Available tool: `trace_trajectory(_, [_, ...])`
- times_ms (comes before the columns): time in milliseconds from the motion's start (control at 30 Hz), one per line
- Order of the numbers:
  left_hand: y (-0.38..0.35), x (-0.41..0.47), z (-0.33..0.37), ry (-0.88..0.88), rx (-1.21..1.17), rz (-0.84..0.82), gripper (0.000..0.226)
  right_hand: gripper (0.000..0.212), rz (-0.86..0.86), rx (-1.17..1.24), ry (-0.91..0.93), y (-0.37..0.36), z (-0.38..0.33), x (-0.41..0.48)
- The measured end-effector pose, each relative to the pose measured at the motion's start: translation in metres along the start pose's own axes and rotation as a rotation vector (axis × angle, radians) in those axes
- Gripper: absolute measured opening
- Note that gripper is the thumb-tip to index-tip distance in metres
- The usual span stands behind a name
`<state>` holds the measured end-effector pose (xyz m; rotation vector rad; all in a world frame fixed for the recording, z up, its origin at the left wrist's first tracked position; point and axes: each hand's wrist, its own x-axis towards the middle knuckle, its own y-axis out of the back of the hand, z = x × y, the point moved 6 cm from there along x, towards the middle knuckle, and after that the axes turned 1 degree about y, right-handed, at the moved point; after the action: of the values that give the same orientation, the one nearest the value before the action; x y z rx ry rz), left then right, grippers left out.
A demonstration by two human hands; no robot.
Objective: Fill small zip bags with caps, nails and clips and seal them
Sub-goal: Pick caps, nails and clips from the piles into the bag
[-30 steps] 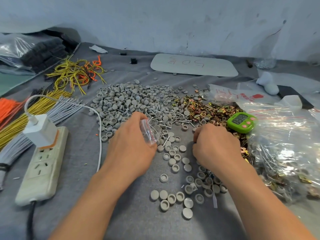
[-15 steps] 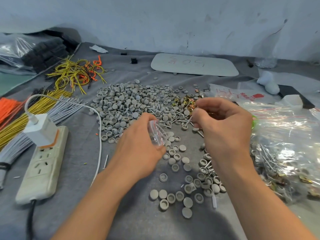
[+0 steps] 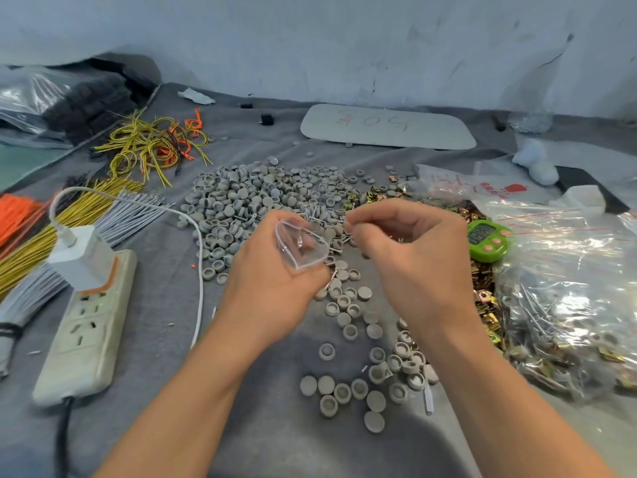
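- A person's left hand (image 3: 272,281) holds a small zip bag (image 3: 301,244) above a grey cloth (image 3: 165,357) strewn with hardware. The bag's mouth is spread open and tipped toward the right hand (image 3: 413,257).
- The bag is thin, clear film. It looks almost weightless, limp and slick, so it would likely fold shut if held anywhere but just under the zip strip.
- The left hand's fingers and thumb curl around the bag's lower body, and the rim stands free above them.
- The right hand hovers just beside the mouth with its fingertips (image 3: 351,229) closed in a tight pinch. They appear to hold thin nails, but the pieces are too small to name with certainty.
- The supplies lie directly beyond and below the hands:
  - The grey caps (image 3: 248,198) are heaped in a broad pile and look light and rigid, easy to scoop.
  - The nails (image 3: 331,219) are scattered over the caps. They look hard and pointed, so they could pierce the film.
  - The brassy clips (image 3: 375,196) lie to the right and look small and sharp-edged.
- A green timer (image 3: 487,239) sits near the right hand, beside a large clear bag (image 3: 568,305) of mixed hardware.
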<state>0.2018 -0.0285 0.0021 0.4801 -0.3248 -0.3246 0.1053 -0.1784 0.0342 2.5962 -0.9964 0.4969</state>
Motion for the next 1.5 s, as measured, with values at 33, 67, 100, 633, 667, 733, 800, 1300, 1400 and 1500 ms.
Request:
trace_trajectory(33, [0.001, 0.0, -0.001, 0.004, -0.039, 0.018, 0.045, 0.02, 0.028, -0.007, -0.036, 0.004, 0.007, 0.002])
trace_trajectory(67, [0.002, -0.001, -0.002, 0.012, -0.079, 0.038, 0.043, 0.021, 0.049, -0.048, -0.07, 0.006, 0.014, 0.003])
trace_trajectory(100, [0.004, 0.0, -0.003, 0.024, -0.116, 0.065, 0.042, 0.021, 0.047, -0.125, -0.103, 0.006, 0.021, 0.004])
trace_trajectory(633, [0.032, -0.001, -0.007, 0.073, 0.094, 0.266, 0.044, 0.024, -0.513, -0.77, -0.096, -0.062, 0.054, -0.009])
trace_trajectory(667, [0.032, -0.001, -0.008, 0.076, 0.095, 0.261, 0.043, 0.024, -0.488, -0.77, -0.116, -0.06, 0.054, -0.008])
trace_trajectory(733, [0.032, -0.001, -0.008, 0.077, 0.103, 0.249, 0.043, 0.025, -0.462, -0.736, -0.169, -0.057, 0.054, -0.006])
trace_trajectory(800, [0.032, -0.001, -0.007, 0.072, 0.117, 0.243, 0.043, 0.023, -0.453, -0.724, -0.194, -0.054, 0.053, -0.006])
trace_trajectory(1300, [0.025, -0.005, -0.003, 0.008, 0.205, 0.2, 0.049, 0.022, -0.098, -0.483, -0.175, -0.031, 0.038, 0.001])
trace_trajectory(1400, [0.02, -0.005, -0.002, 0.003, 0.253, 0.181, 0.05, 0.024, 0.046, -0.128, -0.111, -0.015, 0.02, 0.004])
trace_trajectory(1500, [0.011, -0.003, -0.003, 0.006, 0.323, 0.113, 0.05, 0.029, -0.026, 0.027, 0.013, -0.012, -0.001, 0.001])
